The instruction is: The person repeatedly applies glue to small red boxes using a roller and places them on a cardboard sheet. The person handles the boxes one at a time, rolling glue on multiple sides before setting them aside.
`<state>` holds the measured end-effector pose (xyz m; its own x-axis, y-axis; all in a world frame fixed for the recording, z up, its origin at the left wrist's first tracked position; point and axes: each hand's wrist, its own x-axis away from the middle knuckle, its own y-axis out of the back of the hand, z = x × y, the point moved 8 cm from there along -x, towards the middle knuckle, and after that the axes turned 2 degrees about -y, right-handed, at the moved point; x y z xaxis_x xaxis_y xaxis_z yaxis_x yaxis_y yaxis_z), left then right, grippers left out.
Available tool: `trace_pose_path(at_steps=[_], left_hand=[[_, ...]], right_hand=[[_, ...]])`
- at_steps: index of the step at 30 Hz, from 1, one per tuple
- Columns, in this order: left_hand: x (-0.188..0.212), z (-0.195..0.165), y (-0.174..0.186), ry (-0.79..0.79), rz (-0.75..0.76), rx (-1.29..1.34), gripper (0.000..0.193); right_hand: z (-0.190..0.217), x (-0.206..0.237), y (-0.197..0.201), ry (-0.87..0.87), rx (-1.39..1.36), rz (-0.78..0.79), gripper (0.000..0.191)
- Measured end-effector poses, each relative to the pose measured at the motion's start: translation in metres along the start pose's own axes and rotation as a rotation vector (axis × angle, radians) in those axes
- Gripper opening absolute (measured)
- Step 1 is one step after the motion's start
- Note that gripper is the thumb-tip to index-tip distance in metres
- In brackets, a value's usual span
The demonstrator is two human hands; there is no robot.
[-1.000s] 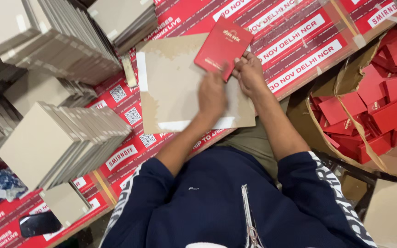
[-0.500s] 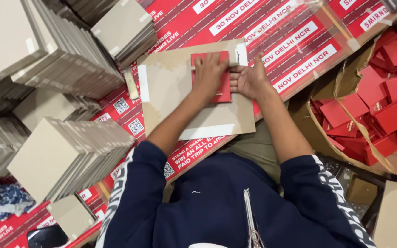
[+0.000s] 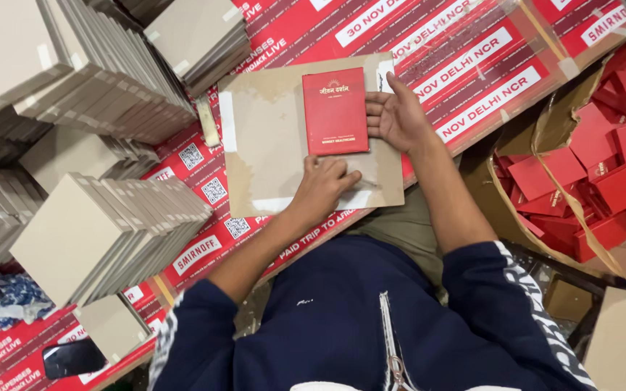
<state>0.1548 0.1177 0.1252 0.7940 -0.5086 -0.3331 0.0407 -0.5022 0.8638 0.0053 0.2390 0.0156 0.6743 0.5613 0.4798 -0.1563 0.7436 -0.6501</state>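
Head view: small red rectangular booklet (image 3: 335,111) lies flat on a brown cardboard sheet (image 3: 269,145), long axis pointing away from the person. Right hand (image 3: 398,116), fingers spread, touches its right edge; left hand (image 3: 324,185), loosely curled, presses the cardboard just below it.

Small red booklet (image 3: 335,111) with gold print on its cover, laid flat and face up on a brown cardboard sheet (image 3: 269,145), just beside the right hand (image 3: 398,116), above the left hand (image 3: 325,185)
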Motion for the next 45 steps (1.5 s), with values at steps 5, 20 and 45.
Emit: trace_pose_path(at_steps=[5, 20, 45], left_hand=[[0.01, 0.028, 0.078, 0.269, -0.444, 0.168, 0.037], [-0.025, 0.138, 0.028, 0.348, -0.314, -0.175, 0.034], [-0.09, 0.116, -0.059, 0.736, -0.145, -0.534, 0.029]], right_hand=[[0.031, 0.071, -0.048, 0.811, 0.69, -0.052, 0.065], [-0.06, 0.075, -0.096, 0.8, 2.082, -0.01, 0.072], [-0.076, 0.077, -0.097, 0.688, 2.094, -0.199, 0.068]])
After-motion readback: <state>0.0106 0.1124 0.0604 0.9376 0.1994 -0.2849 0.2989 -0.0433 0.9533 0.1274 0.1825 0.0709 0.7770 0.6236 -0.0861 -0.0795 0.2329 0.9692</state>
